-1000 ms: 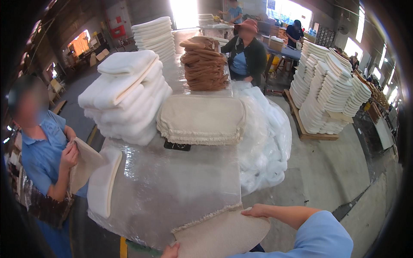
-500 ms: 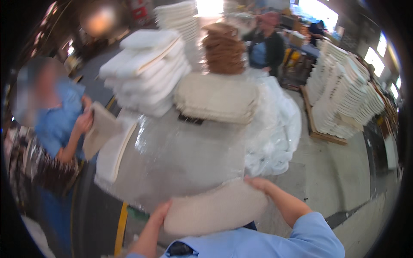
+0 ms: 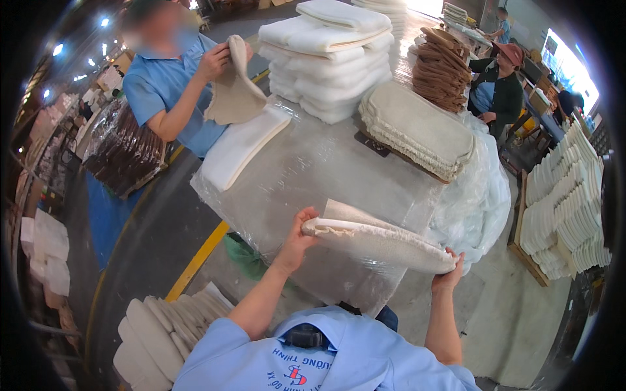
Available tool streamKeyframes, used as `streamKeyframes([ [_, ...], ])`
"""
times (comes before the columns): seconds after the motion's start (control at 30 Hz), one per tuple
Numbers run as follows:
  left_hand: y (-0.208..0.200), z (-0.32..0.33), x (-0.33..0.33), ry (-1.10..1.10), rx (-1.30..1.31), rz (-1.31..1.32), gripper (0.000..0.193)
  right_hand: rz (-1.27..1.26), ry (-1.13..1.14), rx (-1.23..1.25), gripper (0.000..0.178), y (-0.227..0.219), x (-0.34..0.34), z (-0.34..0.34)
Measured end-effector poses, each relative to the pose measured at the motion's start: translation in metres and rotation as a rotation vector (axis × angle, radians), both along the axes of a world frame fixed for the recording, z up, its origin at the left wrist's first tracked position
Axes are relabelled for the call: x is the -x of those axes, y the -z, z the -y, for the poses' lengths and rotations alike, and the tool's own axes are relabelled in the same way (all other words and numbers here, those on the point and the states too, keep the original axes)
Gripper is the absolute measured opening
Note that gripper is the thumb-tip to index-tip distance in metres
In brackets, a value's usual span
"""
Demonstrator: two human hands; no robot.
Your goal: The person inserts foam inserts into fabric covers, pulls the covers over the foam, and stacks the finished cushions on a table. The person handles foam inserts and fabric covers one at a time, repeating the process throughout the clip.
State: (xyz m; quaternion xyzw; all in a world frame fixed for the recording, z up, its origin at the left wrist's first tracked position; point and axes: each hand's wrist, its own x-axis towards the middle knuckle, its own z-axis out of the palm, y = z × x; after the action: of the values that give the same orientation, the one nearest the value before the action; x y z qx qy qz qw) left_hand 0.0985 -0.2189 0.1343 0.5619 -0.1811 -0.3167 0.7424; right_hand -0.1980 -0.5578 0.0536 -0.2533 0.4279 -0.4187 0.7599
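beige fabric piece (image 3: 385, 249) held above near part of table (image 3: 306, 182), left hand (image 3: 298, 238) gripping its left end, right hand (image 3: 447, 276) its right; underside and part of each grip hidden

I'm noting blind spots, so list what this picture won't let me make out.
All in the head view:
- Inside of the beige fabric cover held by left hand and right hand: mostly hidden by its own cloth.
- Flat black item: partly covered by the beige stack.
- Rear white stack: top cut off by the upper edge.
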Motion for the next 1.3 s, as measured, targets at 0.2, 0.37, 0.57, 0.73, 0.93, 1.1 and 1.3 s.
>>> streamKeyframes([
  [0.2,0.021,-0.010,-0.010,0.045,0.206,-0.157,0.051,-0.046,-0.113,0.085,0.058,0.002,0.015,-0.004],
  [0.37,0.033,0.024,-0.002,-0.300,0.087,-0.196,0.044,-0.082,-0.273,0.088,0.057,-0.020,0.011,-0.020],
  [0.57,0.032,0.089,-0.037,-0.348,0.094,-0.241,0.038,-0.230,-0.685,0.017,0.057,-0.046,0.046,-0.053],
  [0.73,0.031,0.195,-0.051,-0.132,0.231,-0.401,0.042,-0.137,-0.667,0.020,0.048,-0.050,-0.003,-0.099],
  [0.93,0.040,0.212,-0.002,0.309,0.036,-0.415,0.052,-0.184,-0.430,0.122,0.013,-0.030,-0.078,-0.108],
  [1.1,-0.028,0.169,0.110,0.673,-0.061,-0.617,0.063,-0.176,-0.418,-0.102,0.015,-0.022,-0.023,-0.078],
  [1.3,-0.031,0.137,0.083,0.412,-0.192,-0.167,0.057,0.079,-0.449,-0.136,0.030,-0.048,-0.074,-0.120],
])
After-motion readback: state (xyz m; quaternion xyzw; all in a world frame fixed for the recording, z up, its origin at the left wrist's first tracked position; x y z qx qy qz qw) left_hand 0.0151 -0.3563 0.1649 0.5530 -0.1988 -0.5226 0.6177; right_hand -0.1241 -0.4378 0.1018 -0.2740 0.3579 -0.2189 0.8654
